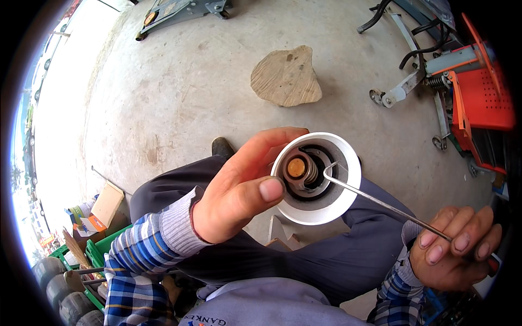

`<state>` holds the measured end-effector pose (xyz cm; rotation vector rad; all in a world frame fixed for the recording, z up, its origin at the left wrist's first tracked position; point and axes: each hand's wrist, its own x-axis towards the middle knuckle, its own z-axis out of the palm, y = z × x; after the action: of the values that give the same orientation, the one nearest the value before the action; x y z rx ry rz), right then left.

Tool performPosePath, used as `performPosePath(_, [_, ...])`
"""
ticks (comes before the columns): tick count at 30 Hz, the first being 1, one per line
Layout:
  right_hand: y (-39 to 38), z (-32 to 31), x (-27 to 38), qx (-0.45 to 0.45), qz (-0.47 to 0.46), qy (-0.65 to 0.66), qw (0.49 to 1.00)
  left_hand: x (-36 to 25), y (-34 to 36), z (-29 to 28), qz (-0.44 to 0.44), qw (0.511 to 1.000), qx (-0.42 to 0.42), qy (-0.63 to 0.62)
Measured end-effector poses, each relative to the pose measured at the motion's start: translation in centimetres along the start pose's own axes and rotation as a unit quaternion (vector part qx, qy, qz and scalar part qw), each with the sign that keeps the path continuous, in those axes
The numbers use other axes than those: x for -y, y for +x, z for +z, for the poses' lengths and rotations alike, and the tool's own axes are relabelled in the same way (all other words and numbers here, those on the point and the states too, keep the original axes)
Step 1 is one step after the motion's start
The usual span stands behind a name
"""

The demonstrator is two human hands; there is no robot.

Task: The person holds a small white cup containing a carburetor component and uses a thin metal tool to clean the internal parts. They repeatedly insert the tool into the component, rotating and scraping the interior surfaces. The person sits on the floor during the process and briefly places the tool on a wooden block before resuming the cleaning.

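Observation:
My left hand (pixel 239 190) is closed round a silvery round metal housing (pixel 342 152), its open end facing up. Inside sits a fitting with a brass-coloured centre disc (pixel 296 168), a coiled spring and a dark ring. My right hand (pixel 454 244) grips a thin bent metal rod (pixel 380 204) with what looks like a dark and red handle. The rod's hooked end reaches into the housing, beside the fitting on its right; whether it touches it I cannot tell. My legs in dark trousers are below both hands.
On the concrete floor (pixel 179 81) lie a rough wooden block (pixel 285 76) ahead and a floor jack (pixel 179 13) at the top left. Wheeled metal equipment with red panels (pixel 481 98) stands at the right. Green crates (pixel 106 244) and open boxes (pixel 107 206) are at the lower left.

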<state>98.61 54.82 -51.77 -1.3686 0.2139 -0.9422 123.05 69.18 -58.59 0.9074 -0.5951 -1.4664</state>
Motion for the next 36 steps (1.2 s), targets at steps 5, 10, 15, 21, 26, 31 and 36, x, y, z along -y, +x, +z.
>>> performPosePath(5, [-0.3, 0.2, -0.4, -0.020, -0.004, 0.005, 1.000, -0.2, 0.0, 0.0, -0.005, 1.000, 0.000, 0.006])
performPosePath(10, [-0.5, 0.4, -0.7, -0.018, -0.012, -0.012, 1.000, -0.1, 0.1, 0.0, -0.006, 1.000, 0.003, 0.003])
performPosePath(15, [-0.6, 0.7, -1.1, -0.003, -0.021, -0.021, 1.000, -0.2, 0.0, 0.0, -0.006, 1.000, 0.000, 0.006])
performPosePath(21, [-0.6, 0.8, -1.0, 0.008, -0.020, -0.024, 0.999, 0.0, 0.0, -0.1, -0.007, 1.000, 0.004, -0.001])
performPosePath(26, [-0.6, 0.9, -1.0, 0.000, -0.029, -0.023, 0.999, -0.2, -0.1, 0.0, -0.010, 1.000, -0.001, -0.006])
performPosePath(31, [-0.6, 1.0, -1.0, -0.016, -0.037, -0.026, 0.999, -0.3, 0.0, -0.1, -0.013, 1.000, 0.003, -0.003])
performPosePath(36, [-0.7, 0.9, -0.8, -0.018, -0.032, -0.027, 0.999, -0.4, 0.0, 0.0, -0.009, 1.000, 0.002, 0.006])
